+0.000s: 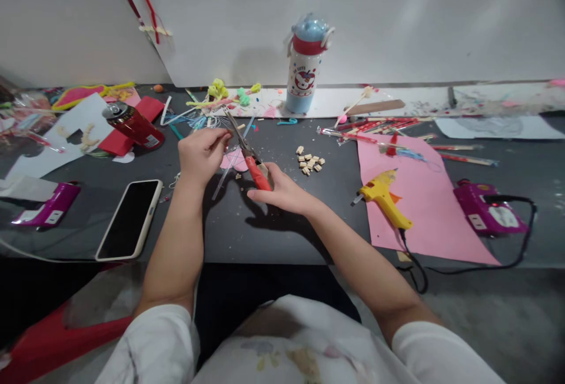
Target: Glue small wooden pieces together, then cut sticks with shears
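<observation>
My right hand (282, 190) is wrapped round the red handles of a pair of scissors (258, 173), whose metal blades point away and to the left. Close to the blade tips, my left hand (202, 152) is closed in a pinch. What its fingers hold is too small to make out. Beneath the blades lie a pink paper shape (236, 160) and a clear stick (226, 173). To the right of the scissors is a loose group of short pale wooden pieces (310, 163), with tiny crumbs scattered around.
A bottle (304, 69) stands at the back. On the left are a tilted red can (135, 126) and a phone (129, 219). A yellow glue gun (386, 196) rests on pink paper (432, 219), its cord running to a purple power box (489, 210).
</observation>
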Tool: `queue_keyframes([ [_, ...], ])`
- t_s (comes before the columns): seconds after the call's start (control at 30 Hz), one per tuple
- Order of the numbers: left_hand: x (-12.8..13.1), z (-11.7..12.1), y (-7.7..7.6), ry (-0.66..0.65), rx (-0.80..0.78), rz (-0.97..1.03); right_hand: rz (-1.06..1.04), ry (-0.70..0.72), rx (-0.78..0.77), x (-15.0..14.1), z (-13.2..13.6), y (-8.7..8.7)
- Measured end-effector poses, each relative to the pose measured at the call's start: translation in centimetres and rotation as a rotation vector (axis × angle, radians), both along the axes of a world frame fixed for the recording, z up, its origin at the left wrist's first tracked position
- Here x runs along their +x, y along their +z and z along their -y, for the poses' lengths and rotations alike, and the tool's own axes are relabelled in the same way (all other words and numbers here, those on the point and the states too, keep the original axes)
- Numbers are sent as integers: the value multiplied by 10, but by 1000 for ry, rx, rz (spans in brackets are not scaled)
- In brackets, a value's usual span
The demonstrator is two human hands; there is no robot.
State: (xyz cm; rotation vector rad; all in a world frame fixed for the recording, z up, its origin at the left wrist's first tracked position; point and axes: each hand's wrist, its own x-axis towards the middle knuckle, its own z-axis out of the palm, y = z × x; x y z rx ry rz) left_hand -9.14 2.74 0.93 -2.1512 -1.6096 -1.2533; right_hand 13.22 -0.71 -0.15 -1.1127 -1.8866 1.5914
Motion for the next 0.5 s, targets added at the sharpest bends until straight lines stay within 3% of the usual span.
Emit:
queue_keyframes([
  [0.2, -3, -1, 0, -38, -49, 116, 5, 12, 43, 1, 1, 6],
  [0.5, -4, -1, 5, -82, -85, 116, 10, 2, 67, 0, -2, -2],
])
